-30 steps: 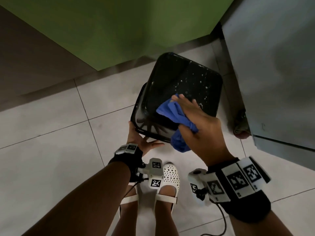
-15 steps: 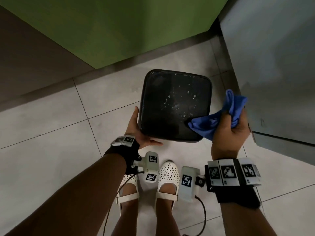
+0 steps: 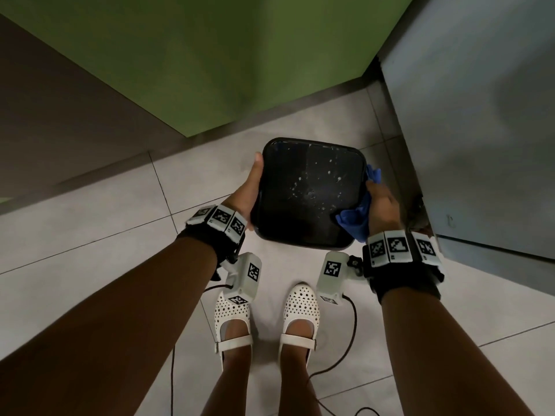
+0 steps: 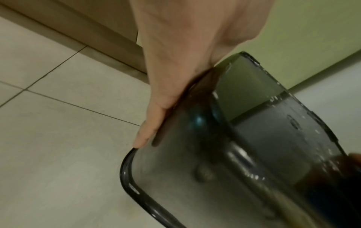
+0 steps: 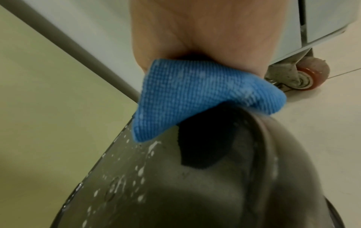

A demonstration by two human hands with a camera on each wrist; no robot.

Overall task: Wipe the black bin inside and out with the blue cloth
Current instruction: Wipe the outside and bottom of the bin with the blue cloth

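Observation:
The black bin (image 3: pixel 306 193) is held above the floor with its base facing up, flecked with white droplets. My left hand (image 3: pixel 246 193) lies flat against its left wall, fingers straight; the left wrist view shows the palm (image 4: pixel 175 69) along the glossy bin wall (image 4: pixel 254 154). My right hand (image 3: pixel 383 202) grips the bunched blue cloth (image 3: pixel 354 220) and presses it to the bin's right wall. In the right wrist view the cloth (image 5: pixel 185 95) hangs from the fist (image 5: pixel 195 30) over the wet bin edge (image 5: pixel 175 192). The bin's inside is hidden.
A green wall panel (image 3: pixel 240 55) stands behind the bin. A grey cabinet (image 3: pixel 480 115) on castors (image 5: pixel 310 77) is close on the right. My white shoes (image 3: pixel 232 319) and trailing cables are on the tiled floor (image 3: pixel 90 235) below.
The bin has turned from tilted to base-up and level. My left hand slid from its near edge to its left wall. My right hand carried the cloth off the base to the right wall.

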